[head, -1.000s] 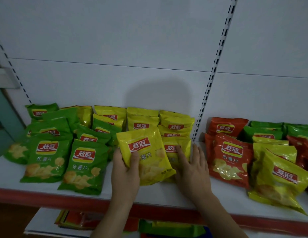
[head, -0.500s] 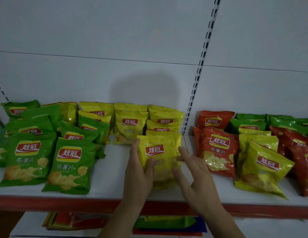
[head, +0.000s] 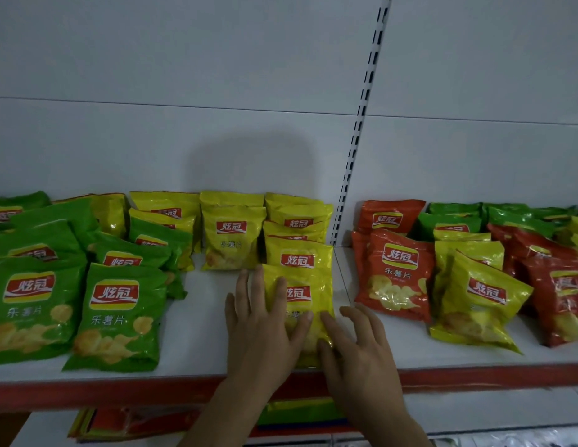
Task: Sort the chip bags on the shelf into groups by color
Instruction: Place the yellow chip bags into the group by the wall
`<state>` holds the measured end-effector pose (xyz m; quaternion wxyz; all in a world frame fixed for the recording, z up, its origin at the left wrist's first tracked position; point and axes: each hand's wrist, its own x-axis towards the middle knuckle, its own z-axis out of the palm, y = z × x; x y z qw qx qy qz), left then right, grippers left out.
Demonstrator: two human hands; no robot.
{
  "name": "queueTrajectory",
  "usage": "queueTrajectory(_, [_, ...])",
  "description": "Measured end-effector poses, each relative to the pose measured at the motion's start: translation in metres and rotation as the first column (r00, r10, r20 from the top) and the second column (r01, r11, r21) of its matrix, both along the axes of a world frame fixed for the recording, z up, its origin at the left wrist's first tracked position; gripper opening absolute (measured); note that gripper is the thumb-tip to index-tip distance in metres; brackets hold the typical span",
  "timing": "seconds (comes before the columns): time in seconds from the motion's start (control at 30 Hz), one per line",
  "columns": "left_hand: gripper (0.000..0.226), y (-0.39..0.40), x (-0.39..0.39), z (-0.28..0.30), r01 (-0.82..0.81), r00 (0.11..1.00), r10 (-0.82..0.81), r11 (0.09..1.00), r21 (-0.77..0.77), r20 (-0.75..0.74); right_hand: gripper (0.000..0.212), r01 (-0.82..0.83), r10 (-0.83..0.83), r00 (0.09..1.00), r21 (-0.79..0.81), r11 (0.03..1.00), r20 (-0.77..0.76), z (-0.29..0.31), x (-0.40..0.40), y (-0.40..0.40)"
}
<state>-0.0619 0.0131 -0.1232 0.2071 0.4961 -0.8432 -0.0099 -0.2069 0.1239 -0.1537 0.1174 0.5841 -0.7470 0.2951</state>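
Pressing down on a yellow chip bag (head: 300,304) at the near edge of the shelf (head: 200,333), both hands lie flat with fingers spread and nearly straight. The left hand (head: 265,327) covers the bag's left half, and the right hand (head: 358,343) touches its lower right corner with its fingertips; neither curls round it. Judging by that, the bag is being settled into place at the near end of a yellow column that runs back to the far wall, so the flat palms seem meant to smooth and square it rather than lift it.

To the left, green bags (head: 116,317) fill the near rows, though a few yellow bags (head: 165,208) sit behind them at the far wall. To the right, past the slotted upright (head: 355,156), an orange-red bag (head: 397,272) leans beside another yellow bag (head: 478,301), with green and red ones mixed behind. That right section looks unsorted, so much of the job probably remains. Below, colourful packets lie on a lower shelf (head: 491,411).
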Motion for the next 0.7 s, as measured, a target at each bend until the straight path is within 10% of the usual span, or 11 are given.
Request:
queueTrajectory(0.2, [0.080, 0.006, -0.004, 0.008, 0.015, 1.000, -0.017, 0.998, -0.056, -0.019, 0.059, 0.256, -0.257, 0.961, -0.022, 0.966, -0.105, 0.041, -0.049, 0.006])
queueTrajectory(0.43, [0.072, 0.018, -0.029, 0.013, 0.110, 0.987, -0.127, 0.981, -0.161, -0.101, 0.086, 0.342, -0.212, 0.902, 0.324, 0.882, -0.375, 0.042, -0.097, -0.007])
queueTrajectory(0.7, [0.079, 0.029, -0.076, 0.031, 0.197, 0.912, -0.177, 0.980, 0.017, -0.369, 0.047, 0.075, -0.121, 0.908, -0.128, 0.989, -0.402, 0.036, -0.118, 0.008])
